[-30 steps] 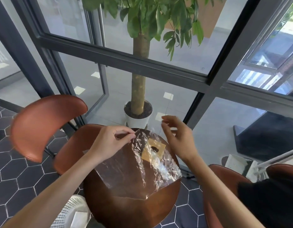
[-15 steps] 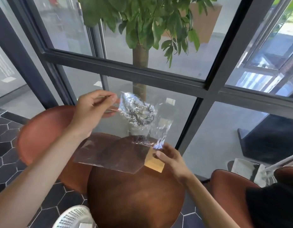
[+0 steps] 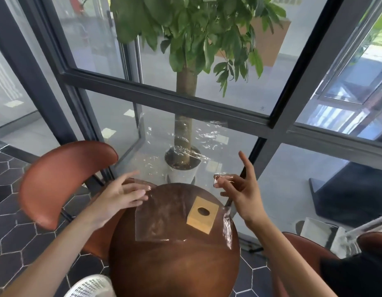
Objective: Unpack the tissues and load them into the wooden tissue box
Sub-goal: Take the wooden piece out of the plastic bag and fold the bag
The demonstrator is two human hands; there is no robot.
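The small wooden tissue box (image 3: 201, 215), with an oval hole in its top, stands on the round wooden table (image 3: 175, 264). A sheet of clear plastic wrap (image 3: 160, 224) lies partly on the table to the box's left and billows up in front of the plant. My left hand (image 3: 121, 196) has its fingers stretched out against the wrap's left edge. Thumb and fingertip of my right hand (image 3: 239, 189) pinch the wrap's right corner, the index finger pointing up. No tissues are visible.
A brown leather chair (image 3: 61, 179) stands left of the table and another chair (image 3: 303, 254) at the right. A potted tree (image 3: 183, 168) stands behind the table against the glass wall. A white mesh basket (image 3: 89, 286) sits low at the front left.
Both hands came down toward the table and apart. The wrap, bunched up high before, is now spread wide. The right hand left the box and now pinches the wrap's corner.
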